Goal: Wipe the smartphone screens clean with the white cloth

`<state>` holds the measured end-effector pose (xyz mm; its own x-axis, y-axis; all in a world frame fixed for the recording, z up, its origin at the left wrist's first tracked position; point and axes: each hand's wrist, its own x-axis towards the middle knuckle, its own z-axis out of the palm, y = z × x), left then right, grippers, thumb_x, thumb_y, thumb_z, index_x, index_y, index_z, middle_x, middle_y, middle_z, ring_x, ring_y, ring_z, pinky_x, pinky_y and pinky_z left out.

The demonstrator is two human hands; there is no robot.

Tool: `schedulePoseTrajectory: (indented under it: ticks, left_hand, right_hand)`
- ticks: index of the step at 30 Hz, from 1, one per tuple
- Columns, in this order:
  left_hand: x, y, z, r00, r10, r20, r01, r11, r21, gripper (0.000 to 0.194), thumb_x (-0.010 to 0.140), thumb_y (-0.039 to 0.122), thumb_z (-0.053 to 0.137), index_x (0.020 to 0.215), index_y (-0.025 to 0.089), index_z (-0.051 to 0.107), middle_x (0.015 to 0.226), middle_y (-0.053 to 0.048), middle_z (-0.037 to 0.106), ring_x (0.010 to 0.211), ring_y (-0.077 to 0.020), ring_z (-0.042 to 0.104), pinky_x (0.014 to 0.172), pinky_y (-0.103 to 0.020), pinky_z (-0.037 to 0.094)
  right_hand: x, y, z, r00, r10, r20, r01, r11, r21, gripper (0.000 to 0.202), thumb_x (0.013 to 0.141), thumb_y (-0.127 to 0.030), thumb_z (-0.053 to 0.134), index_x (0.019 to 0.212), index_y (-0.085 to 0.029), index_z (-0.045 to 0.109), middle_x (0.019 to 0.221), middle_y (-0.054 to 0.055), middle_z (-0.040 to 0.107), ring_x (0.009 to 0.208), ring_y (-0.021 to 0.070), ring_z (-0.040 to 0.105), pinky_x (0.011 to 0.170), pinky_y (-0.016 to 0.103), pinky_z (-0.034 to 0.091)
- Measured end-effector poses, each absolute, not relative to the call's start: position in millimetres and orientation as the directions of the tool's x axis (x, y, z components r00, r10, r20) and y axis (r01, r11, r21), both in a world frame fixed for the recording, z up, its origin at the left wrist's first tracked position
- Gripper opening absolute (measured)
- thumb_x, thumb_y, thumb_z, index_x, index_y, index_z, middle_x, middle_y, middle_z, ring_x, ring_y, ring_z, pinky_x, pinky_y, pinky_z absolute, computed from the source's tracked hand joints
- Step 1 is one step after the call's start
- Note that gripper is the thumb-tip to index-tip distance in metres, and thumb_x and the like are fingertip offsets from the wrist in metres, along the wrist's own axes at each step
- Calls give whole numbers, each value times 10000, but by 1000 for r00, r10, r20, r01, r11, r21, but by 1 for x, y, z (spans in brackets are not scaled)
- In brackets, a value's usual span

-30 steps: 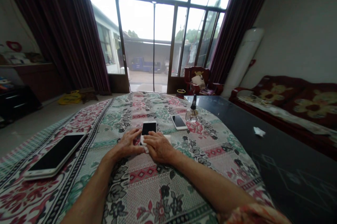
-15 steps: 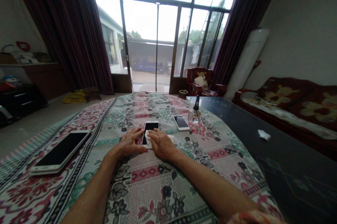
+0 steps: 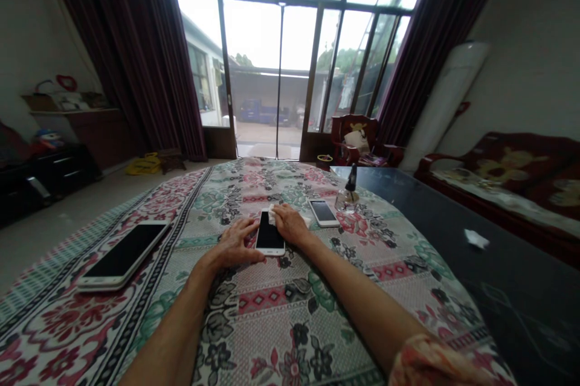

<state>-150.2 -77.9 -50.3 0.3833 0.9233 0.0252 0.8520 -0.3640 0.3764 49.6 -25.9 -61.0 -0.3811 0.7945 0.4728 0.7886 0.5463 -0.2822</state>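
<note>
A white phone with a dark screen (image 3: pixel 269 237) lies face up on the patterned tablecloth (image 3: pixel 272 289). My left hand (image 3: pixel 238 242) rests at its left edge, fingers apart, the thumb by the bottom corner. My right hand (image 3: pixel 290 223) presses a white tissue (image 3: pixel 272 215) onto the upper right of the screen. A smaller white phone (image 3: pixel 323 212) lies just right of that hand, with a clear glass bottle with a black top (image 3: pixel 348 196) beside it. Farther left is a larger white phone (image 3: pixel 124 256).
A dark table (image 3: pixel 471 271) adjoins on the right, with a crumpled white tissue (image 3: pixel 476 239) on it. Behind it stands a red wooden sofa (image 3: pixel 502 159). A red chair (image 3: pixel 356 135) is near the glass doors. A yellow bag (image 3: pixel 144 164) lies on the floor.
My right hand has slid the tissue up the phone, uncovering the lower screen and bottom edge. My left hand stays at the left edge. The whole view has shifted slightly.
</note>
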Motion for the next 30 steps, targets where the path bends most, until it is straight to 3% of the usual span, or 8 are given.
schedulePoseTrajectory:
  ticks: [6, 13, 17, 24, 30]
  left_hand:
    - [-149, -80, -47, 388, 922, -5, 849, -355, 391, 885, 640, 495, 704, 1423, 248, 372, 1524, -93, 287, 1413, -328, 182, 1126, -495, 168]
    - [-151, -78, -49, 390, 921, 6, 850, -363, 382, 872, 637, 508, 701, 1415, 284, 376, 1522, -75, 298, 1412, -324, 190, 1125, -486, 173]
    - [-152, -77, -52, 395, 919, 8, 844, -367, 391, 885, 637, 508, 708, 1416, 250, 376, 1527, -98, 281, 1411, -341, 181, 1121, -510, 171]
    - [-153, -77, -53, 400, 916, 26, 829, -374, 415, 873, 641, 517, 700, 1407, 224, 400, 1519, -97, 298, 1414, -326, 179, 1133, -500, 167]
    - [-147, -82, -45, 361, 933, -12, 857, -327, 398, 882, 628, 528, 704, 1398, 207, 419, 1522, -94, 294, 1413, -338, 180, 1142, -482, 161]
  right_hand:
    - [47, -15, -59, -333, 833, 442, 809, 493, -320, 270, 925, -169, 412, 1033, -209, 657, 1031, 61, 676, 965, 177, 594, 862, 273, 438]
    - [40, -20, -60, -486, 738, 469, 731, 637, -245, 308, 901, -141, 439, 1100, -212, 663, 1226, 46, 626, 1149, 217, 511, 963, 346, 409]
    - [35, -26, -58, -524, 710, 471, 691, 677, -252, 309, 881, -120, 462, 1076, -215, 683, 1191, 27, 651, 1160, 207, 518, 975, 322, 404]
    - [42, -23, -59, -394, 781, 484, 767, 570, -296, 278, 886, -119, 446, 999, -223, 678, 1043, 39, 690, 1024, 181, 576, 890, 274, 432]
    - [39, -21, -61, -453, 752, 479, 756, 609, -239, 298, 903, -142, 435, 1107, -204, 644, 1177, 58, 640, 1127, 211, 515, 942, 326, 415]
